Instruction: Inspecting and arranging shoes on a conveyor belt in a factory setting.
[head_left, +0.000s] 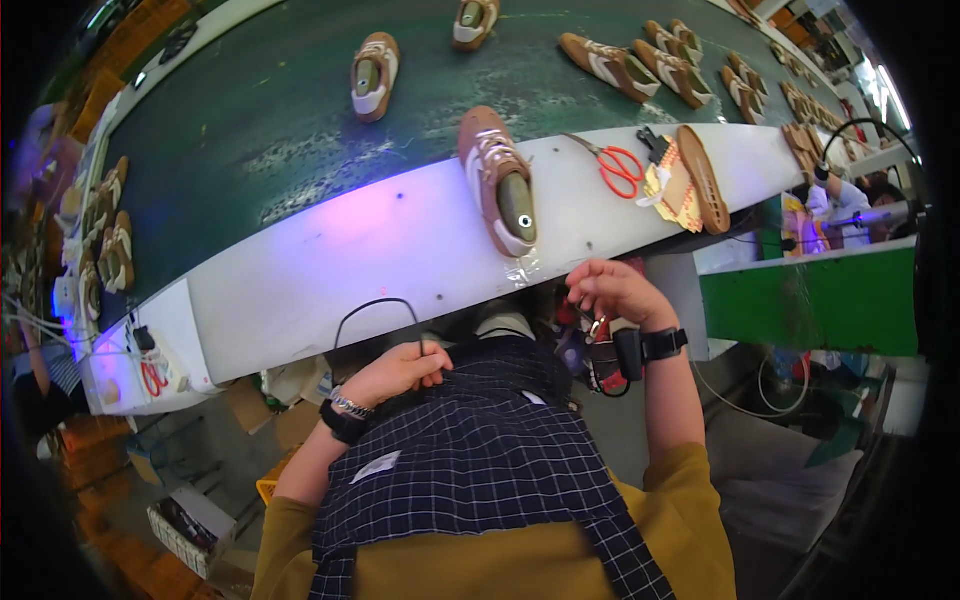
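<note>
My left hand point(408, 370) is closed in front of the checked apron, at the near edge of the white bench strip. A thin black cord point(380, 301) loops up from its fingers. To the right, my right hand point(622, 292) is raised with bent fingers close together; a small shiny metal piece point(597, 326) shows just below them, and what they hold is too small to make out. Between and beyond both hands, a brown sneaker point(487, 150) with white laces lies on the white strip point(330, 250), toe pointing away. Neither hand touches it.
Red-handled scissors point(620, 172), a patterned yellow packet point(672, 195) and a brown shoe sole point(704, 180) lie right of the sneaker. More shoes point(375, 78) stand on the green surface point(250, 160) beyond. A green panel point(810, 305) stands at right; another pair of scissors point(154, 375) lies far left.
</note>
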